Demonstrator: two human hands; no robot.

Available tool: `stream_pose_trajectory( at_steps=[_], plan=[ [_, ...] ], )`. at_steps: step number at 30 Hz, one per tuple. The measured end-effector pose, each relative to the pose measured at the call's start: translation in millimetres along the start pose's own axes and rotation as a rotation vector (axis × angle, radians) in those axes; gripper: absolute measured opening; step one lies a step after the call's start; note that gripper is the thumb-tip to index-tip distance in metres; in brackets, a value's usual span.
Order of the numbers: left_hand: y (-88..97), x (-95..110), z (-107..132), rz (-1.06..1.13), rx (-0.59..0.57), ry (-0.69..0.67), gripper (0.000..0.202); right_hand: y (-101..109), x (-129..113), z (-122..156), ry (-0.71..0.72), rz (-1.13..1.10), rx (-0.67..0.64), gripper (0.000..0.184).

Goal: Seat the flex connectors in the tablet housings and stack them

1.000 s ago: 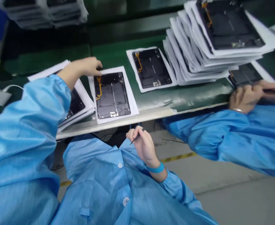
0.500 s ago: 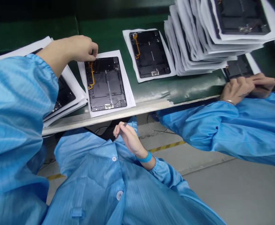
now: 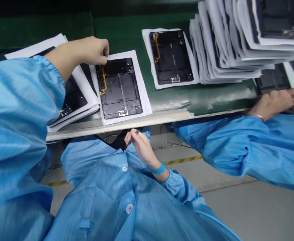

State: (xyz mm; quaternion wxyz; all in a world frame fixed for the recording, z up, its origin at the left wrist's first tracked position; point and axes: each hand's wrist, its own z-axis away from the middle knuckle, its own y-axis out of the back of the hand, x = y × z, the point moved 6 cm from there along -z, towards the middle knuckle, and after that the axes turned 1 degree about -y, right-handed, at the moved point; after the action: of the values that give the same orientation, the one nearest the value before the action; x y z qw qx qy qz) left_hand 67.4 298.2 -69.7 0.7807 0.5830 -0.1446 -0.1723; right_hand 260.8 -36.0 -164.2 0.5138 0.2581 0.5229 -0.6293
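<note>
An opened tablet housing [image 3: 121,88], black with an orange flex cable [image 3: 104,80] along its left side, lies on a white sheet [image 3: 145,103] at the bench edge. At its upper left corner is my left hand [image 3: 93,50], the fingers curled and closed near the top of the cable. Whatever the fingertips may pinch is hidden. Low in front of my body, beneath the bench edge, my right hand [image 3: 141,145] is closed around a thin dark stick-like tool [image 3: 130,140]. A blue band [image 3: 158,168] circles that wrist.
Another housing [image 3: 173,58] on a sheet lies to the right, beside a tall stack of housings between white sheets [image 3: 212,50]. A lower stack [image 3: 86,100] sits under my left forearm. At the right, a co-worker's hands [image 3: 274,103] are near another housing [image 3: 273,78].
The view has shifted slightly, so the bench things appear farther right. My left hand stays at the housing's corner, and my right hand still holds the dark tool low.
</note>
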Motion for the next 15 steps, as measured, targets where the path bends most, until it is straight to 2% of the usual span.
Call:
stream_pose_trajectory(
  at_steps=[3, 6, 9, 12, 15],
  plan=[
    [0.8, 3, 7, 0.065, -0.007, 0.023, 0.047, 1, 3, 2, 0.028, -0.023, 0.038, 0.05],
    [-1.8, 5, 11, 0.117, -0.066, 0.024, 0.041, 6, 7, 2, 0.067, -0.052, 0.103, 0.044],
    [-0.1, 8, 19, 0.191, -0.104, 0.011, 0.039, 13, 10, 4, 0.031, -0.129, 0.165, 0.042],
    [12.1, 18, 39, 0.268, -0.084, -0.039, 0.037, 17, 10, 11, -0.069, -0.22, 0.199, 0.04],
    [34.7, 32, 69, 0.305, -0.01, -0.076, 0.024, 14, 5, 20, -0.143, -0.254, 0.191, 0.04]
  ],
)
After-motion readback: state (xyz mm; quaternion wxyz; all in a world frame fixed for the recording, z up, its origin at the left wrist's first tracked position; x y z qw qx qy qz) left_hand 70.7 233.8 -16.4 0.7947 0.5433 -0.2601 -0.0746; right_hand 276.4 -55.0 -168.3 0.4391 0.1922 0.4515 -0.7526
